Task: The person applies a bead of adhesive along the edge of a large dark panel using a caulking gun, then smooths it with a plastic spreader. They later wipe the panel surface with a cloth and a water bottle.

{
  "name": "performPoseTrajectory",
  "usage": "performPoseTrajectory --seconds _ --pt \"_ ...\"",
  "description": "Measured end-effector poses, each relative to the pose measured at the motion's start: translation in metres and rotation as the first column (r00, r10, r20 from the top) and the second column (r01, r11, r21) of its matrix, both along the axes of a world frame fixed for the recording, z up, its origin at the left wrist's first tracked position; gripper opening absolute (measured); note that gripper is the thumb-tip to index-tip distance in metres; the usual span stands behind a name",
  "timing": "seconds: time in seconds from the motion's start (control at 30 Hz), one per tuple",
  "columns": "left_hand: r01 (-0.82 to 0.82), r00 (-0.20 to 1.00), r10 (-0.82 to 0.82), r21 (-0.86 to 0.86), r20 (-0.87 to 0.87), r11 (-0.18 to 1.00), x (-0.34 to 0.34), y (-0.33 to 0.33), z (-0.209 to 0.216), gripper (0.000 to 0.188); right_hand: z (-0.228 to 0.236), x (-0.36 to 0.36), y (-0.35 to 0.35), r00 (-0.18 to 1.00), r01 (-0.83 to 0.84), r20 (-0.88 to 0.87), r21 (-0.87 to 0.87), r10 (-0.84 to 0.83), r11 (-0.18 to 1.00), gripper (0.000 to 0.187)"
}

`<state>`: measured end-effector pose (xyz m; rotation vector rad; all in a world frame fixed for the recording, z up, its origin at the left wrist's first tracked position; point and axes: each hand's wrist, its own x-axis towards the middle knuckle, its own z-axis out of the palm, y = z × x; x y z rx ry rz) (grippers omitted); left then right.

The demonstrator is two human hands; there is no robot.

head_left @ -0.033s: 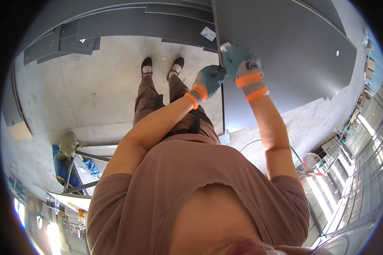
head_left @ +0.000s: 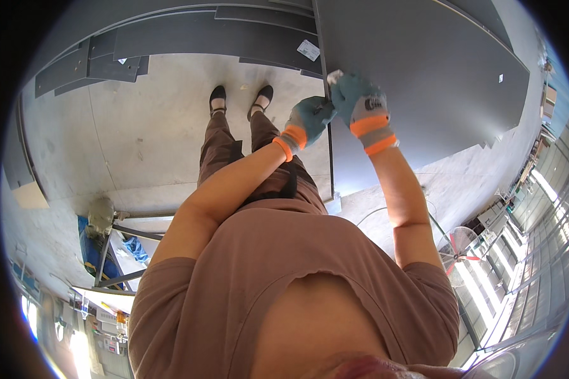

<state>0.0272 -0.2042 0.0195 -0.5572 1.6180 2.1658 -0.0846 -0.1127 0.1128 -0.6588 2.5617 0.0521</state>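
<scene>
A large dark grey panel (head_left: 423, 95) lies to the right, its left edge running toward my body. Over that edge is my right hand (head_left: 358, 98) in a blue-grey glove with orange bands. Its fingers are closed on a small crumpled white piece (head_left: 335, 77), perhaps cloth or paper, against the edge. My left hand (head_left: 311, 119), gloved alike, is beside the same edge, just left of and nearer than the right. Its fingers are curled in a pinch, and what they hold, if anything, is hidden. Both hands are close together.
More dark grey panels (head_left: 215, 41) are stacked at the far left, one bearing a white label (head_left: 308, 50). My feet stand on the concrete floor (head_left: 145, 126). A metal frame (head_left: 129, 275) stands near left; a fan (head_left: 459, 249) with red blades is at the right.
My right hand has shifted slightly toward me along the panel edge, with the white piece. My left hand stays nearly in place.
</scene>
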Motion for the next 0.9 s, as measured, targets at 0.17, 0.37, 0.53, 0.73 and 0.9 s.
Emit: performPoseTrajectory --seconds 0.17,0.37,0.53,0.73,0.9 --pt "0.090 0.996 -0.093 0.138 0.013 0.986 -0.003 -0.015 -0.001 0.023 0.021 0.032 0.029 0.991 0.045 0.132 -0.124 -0.028 0.991 0.018" --pt "0.103 0.993 -0.114 0.225 0.038 0.969 0.011 -0.026 -0.002 0.032 0.031 -0.008 0.009 0.960 0.268 0.004 -0.308 -0.280 0.913 0.029" --pt "0.069 0.996 -0.075 0.123 0.039 0.990 0.013 -0.032 -0.012 0.036 0.007 0.003 0.016 0.966 0.237 0.124 -0.082 -0.226 0.968 0.032" --pt "0.105 0.993 -0.107 -0.050 -0.041 0.993 -0.002 -0.025 0.009 0.040 0.013 -0.028 -0.003 0.950 0.248 -0.105 -0.317 -0.293 0.916 0.028" --pt "0.084 0.996 -0.085 -0.066 -0.010 0.994 -0.012 -0.020 0.010 0.036 -0.009 -0.068 -0.028 0.975 0.100 -0.162 -0.289 -0.152 0.952 0.031"
